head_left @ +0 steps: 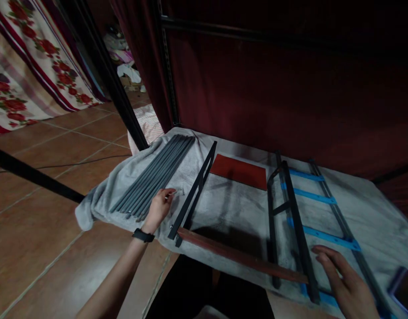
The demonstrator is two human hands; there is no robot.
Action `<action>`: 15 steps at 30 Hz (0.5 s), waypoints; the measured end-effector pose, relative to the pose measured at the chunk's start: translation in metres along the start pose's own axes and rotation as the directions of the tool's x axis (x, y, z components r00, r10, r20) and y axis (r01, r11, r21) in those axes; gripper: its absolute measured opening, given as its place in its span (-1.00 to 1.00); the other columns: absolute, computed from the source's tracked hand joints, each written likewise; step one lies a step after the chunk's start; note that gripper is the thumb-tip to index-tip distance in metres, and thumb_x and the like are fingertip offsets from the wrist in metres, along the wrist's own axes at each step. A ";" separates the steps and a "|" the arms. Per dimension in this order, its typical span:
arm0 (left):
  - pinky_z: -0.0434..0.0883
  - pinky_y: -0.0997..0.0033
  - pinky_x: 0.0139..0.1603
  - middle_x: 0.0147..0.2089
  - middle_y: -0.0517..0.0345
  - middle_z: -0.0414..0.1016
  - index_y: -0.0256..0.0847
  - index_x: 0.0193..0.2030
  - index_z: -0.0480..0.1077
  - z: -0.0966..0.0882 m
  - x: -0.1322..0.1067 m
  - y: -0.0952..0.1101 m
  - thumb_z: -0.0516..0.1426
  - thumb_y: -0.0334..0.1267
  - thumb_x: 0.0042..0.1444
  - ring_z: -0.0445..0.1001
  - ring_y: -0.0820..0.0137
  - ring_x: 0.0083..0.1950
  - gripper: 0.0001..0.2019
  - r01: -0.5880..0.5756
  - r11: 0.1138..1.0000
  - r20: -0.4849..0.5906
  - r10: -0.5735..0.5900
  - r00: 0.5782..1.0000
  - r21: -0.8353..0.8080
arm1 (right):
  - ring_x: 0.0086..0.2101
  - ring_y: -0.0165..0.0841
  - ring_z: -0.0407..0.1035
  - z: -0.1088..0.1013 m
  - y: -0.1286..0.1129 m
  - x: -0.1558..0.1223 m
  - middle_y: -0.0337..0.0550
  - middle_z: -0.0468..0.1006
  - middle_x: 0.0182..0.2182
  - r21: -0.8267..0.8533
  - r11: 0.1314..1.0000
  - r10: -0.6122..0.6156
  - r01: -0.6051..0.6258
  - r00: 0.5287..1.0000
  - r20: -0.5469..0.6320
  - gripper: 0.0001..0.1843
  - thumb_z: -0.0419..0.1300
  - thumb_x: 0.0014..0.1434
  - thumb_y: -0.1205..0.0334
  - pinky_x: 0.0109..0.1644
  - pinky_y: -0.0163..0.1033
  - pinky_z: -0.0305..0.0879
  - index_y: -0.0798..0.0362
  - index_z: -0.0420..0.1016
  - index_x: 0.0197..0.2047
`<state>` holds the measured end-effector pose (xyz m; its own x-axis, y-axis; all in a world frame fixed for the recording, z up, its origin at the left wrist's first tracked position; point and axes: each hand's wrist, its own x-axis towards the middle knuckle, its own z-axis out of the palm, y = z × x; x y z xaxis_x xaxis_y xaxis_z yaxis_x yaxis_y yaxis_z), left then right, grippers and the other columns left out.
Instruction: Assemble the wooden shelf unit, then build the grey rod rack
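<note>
My left hand [160,207] is closed in a pinch on a small silvery piece, too small to name, beside a bundle of several grey rods [155,175] lying on a grey cloth [230,208]. A black band sits on that wrist. My right hand [346,279] lies open with fingers stretched, touching the near end of a black metal frame [292,208] that has blue cross strips [312,195]. A brown wooden bar [237,254] spans between that frame and another black frame piece [197,188].
A red-brown panel [240,170] lies flat on the cloth at the back. A dark red curtain [290,88] hangs behind. Black poles [117,84] cross the tiled floor [40,186] at left, near a floral fabric [27,57].
</note>
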<state>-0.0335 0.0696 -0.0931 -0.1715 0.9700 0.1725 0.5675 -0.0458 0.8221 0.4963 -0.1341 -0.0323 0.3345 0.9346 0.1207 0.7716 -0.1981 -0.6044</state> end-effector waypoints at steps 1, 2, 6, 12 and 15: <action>0.42 0.22 -0.07 -0.10 -0.09 0.55 -0.21 -0.17 0.54 0.006 0.007 0.001 0.10 -0.07 0.07 0.51 0.18 -0.11 -0.67 -0.013 1.000 0.014 0.013 1.000 0.006 | 0.00 -0.10 0.50 0.001 -0.003 0.006 -0.12 0.62 -0.02 -0.007 1.000 -0.004 0.004 1.000 -0.013 -0.55 0.07 0.25 -0.19 0.13 -0.05 0.40 -0.08 0.52 -0.01; 0.43 0.22 -0.07 -0.10 -0.09 0.56 -0.22 -0.17 0.54 0.012 0.012 0.003 0.10 -0.05 0.07 0.52 0.18 -0.11 -0.66 -0.013 1.000 0.030 0.013 0.999 -0.009 | 0.00 -0.11 0.50 0.003 -0.005 0.013 -0.12 0.61 -0.03 -0.010 1.000 -0.008 0.008 1.000 -0.024 -0.56 0.06 0.26 -0.18 0.12 -0.05 0.39 -0.08 0.51 -0.01; 0.43 0.23 -0.05 -0.15 -0.06 0.60 -0.23 -0.22 0.53 0.026 0.034 0.005 0.18 0.07 -0.02 0.53 0.18 -0.13 -0.60 0.062 0.986 0.128 -0.042 0.991 -0.155 | -0.04 -0.14 0.49 0.004 -0.015 0.042 -0.12 0.60 -0.07 0.005 0.999 -0.053 0.054 0.997 -0.062 -0.60 0.07 0.27 -0.14 0.09 -0.05 0.38 -0.08 0.48 -0.02; 0.39 0.32 -0.27 -0.29 0.01 0.57 -0.29 -0.23 0.51 0.034 0.081 0.005 0.32 -0.01 -0.19 0.47 0.29 -0.31 -0.57 0.226 0.911 0.287 -0.127 0.949 -0.345 | -0.12 -0.21 0.47 -0.012 -0.050 0.127 -0.09 0.58 -0.12 0.143 0.976 -0.148 0.167 0.980 -0.131 -0.66 0.10 0.26 -0.10 0.03 -0.08 0.38 -0.04 0.49 -0.11; 0.36 0.36 -0.33 -0.38 0.08 0.52 -0.29 -0.28 0.50 0.050 0.107 0.011 0.33 -0.11 -0.21 0.44 0.35 -0.38 -0.64 0.235 0.905 0.295 -0.131 0.947 -0.354 | -0.14 -0.22 0.47 -0.006 -0.080 0.195 -0.10 0.59 -0.14 0.131 0.957 -0.247 0.259 0.964 -0.100 -0.68 0.08 0.27 -0.03 0.00 -0.10 0.37 -0.03 0.50 -0.11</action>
<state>-0.0057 0.1843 -0.0927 0.0008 0.9946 -0.1040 0.1882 0.1020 0.9768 0.5030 0.0627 0.0447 0.1859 0.9203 0.3442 0.7544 0.0908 -0.6501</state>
